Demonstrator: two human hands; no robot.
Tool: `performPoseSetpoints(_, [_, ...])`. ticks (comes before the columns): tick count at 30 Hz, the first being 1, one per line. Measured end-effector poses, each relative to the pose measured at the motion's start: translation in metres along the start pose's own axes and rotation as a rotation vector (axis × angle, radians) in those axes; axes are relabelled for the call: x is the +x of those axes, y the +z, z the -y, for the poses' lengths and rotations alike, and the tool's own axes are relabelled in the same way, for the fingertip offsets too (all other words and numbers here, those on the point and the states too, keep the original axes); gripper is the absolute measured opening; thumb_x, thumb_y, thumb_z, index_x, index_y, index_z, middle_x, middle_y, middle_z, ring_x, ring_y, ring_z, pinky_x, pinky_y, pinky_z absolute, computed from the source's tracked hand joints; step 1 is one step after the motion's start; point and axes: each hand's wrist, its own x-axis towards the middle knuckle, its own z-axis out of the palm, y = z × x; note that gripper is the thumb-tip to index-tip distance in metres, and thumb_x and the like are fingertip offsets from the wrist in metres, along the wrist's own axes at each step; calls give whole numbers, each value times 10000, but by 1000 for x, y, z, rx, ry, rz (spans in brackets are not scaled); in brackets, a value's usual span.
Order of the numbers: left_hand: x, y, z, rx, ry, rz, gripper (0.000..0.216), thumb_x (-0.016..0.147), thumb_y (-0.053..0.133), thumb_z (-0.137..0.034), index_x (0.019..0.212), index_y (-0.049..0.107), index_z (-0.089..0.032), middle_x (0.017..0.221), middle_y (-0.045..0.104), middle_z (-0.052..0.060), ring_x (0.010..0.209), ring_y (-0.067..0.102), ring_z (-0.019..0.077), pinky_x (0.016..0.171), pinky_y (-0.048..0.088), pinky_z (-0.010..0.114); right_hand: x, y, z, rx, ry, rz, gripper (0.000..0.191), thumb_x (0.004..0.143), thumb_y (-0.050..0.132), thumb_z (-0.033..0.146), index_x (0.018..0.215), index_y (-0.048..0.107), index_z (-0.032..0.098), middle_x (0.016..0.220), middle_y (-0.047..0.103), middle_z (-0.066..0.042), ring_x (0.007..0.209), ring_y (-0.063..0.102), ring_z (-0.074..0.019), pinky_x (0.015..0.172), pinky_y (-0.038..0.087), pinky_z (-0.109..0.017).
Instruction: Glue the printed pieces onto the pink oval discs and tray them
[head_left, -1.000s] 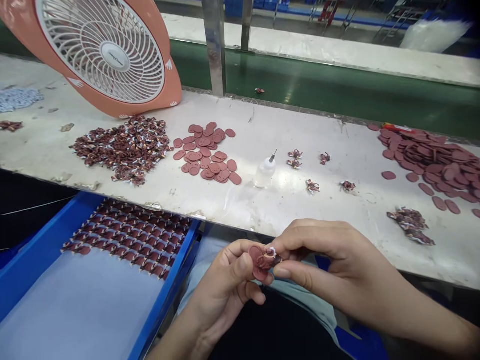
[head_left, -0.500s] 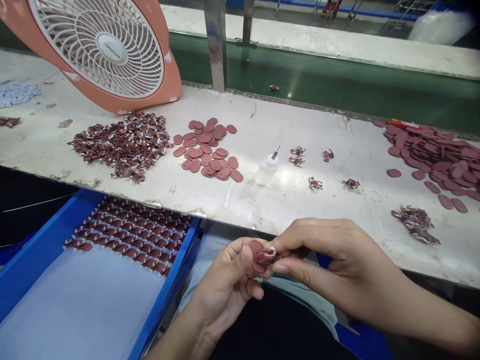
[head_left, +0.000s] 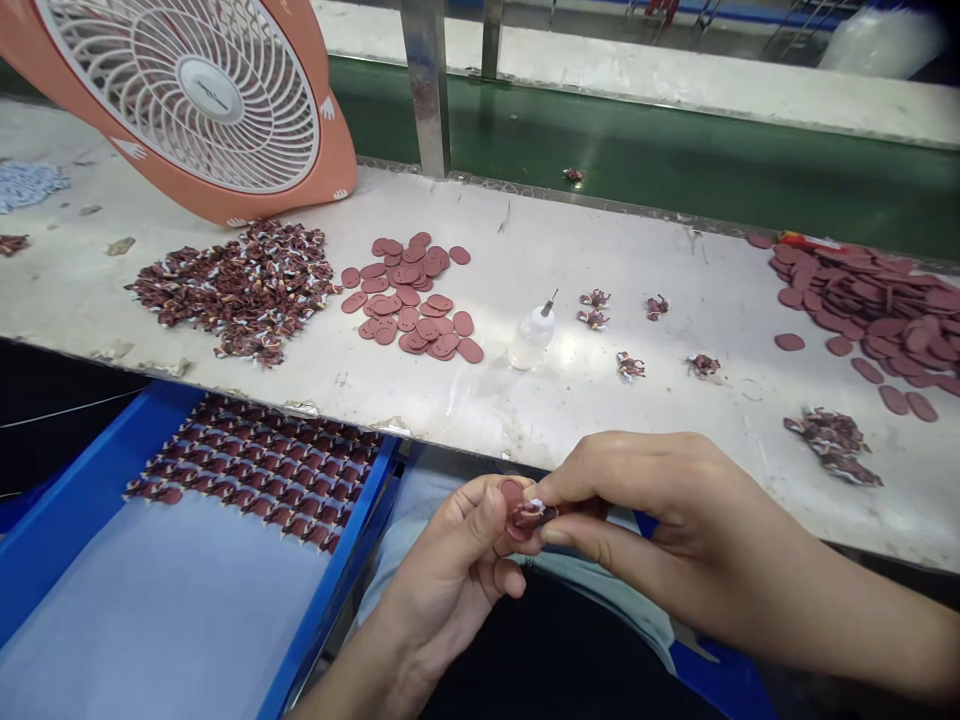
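Note:
My left hand (head_left: 469, 545) pinches a reddish-brown oval disc (head_left: 513, 494) between thumb and fingers, in front of the bench edge. Against the disc's face sits a small dark-brown and white figurine (head_left: 534, 508), gripped by the thumb and forefinger of my right hand (head_left: 645, 510). My fingertips cover part of both pieces. Beyond my hands stands a small clear dropper bottle (head_left: 532, 336) with a needle tip. Several loose figurines (head_left: 594, 319) lie to its right, and a scatter of oval discs (head_left: 420, 300) to its left.
An orange fan (head_left: 206, 90) leans behind a big heap of figurines (head_left: 240, 285). Below the bench at left, a blue tray (head_left: 392, 450) holds rows of assembled pieces. More discs (head_left: 892, 320) are piled at right. A metal post (head_left: 426, 90) rises beside the green belt (head_left: 660, 160).
Both hands keep their hold, with the figurine still against the disc. The view has shifted slightly. On the green belt a small figurine has moved to the right.

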Motion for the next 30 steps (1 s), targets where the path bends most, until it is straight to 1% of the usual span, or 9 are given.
performPoseSetpoints(5, [1, 0, 1, -32, -13, -20, 276, 664, 829, -408, 738, 722, -165, 671, 646, -8, 584, 605, 74, 427, 465, 106, 1, 1, 0, -47, 5, 4, 139, 873, 670, 118, 961, 683, 224, 839, 703, 39, 744, 653, -82, 691, 479, -164])
performPoseSetpoints(13, [1, 1, 1, -59, -23, -34, 280, 655, 838, -399, 774, 736, -167, 675, 633, -16, 577, 579, 52, 438, 456, 91, 3, 1, 1, -70, 18, 31, 132, 872, 668, 114, 952, 683, 218, 823, 692, 30, 744, 650, -90, 681, 475, -174])
performPoseSetpoints(19, [1, 3, 0, -87, -21, -46, 221, 660, 840, -363, 731, 741, -178, 664, 642, -24, 578, 591, 48, 449, 474, 91, 3, 2, -1, -31, 22, 27, 141, 865, 660, 95, 950, 681, 206, 831, 688, 22, 754, 646, -97, 686, 479, -178])
performPoseSetpoints(25, [2, 4, 1, -88, -23, -55, 224, 641, 853, -353, 727, 742, -177, 677, 654, -21, 577, 601, 51, 447, 482, 96, 4, 0, 0, -20, 33, 29, 160, 861, 656, 79, 954, 683, 207, 842, 689, 22, 770, 643, -97, 696, 476, -173])
performPoseSetpoints(30, [0, 4, 2, -61, 5, -20, 208, 679, 828, -363, 746, 745, -184, 686, 659, -22, 586, 599, 50, 452, 479, 97, 4, 0, 3, -21, 28, 22, 139, 874, 650, 89, 954, 681, 198, 839, 678, 14, 761, 636, -98, 700, 481, -179])
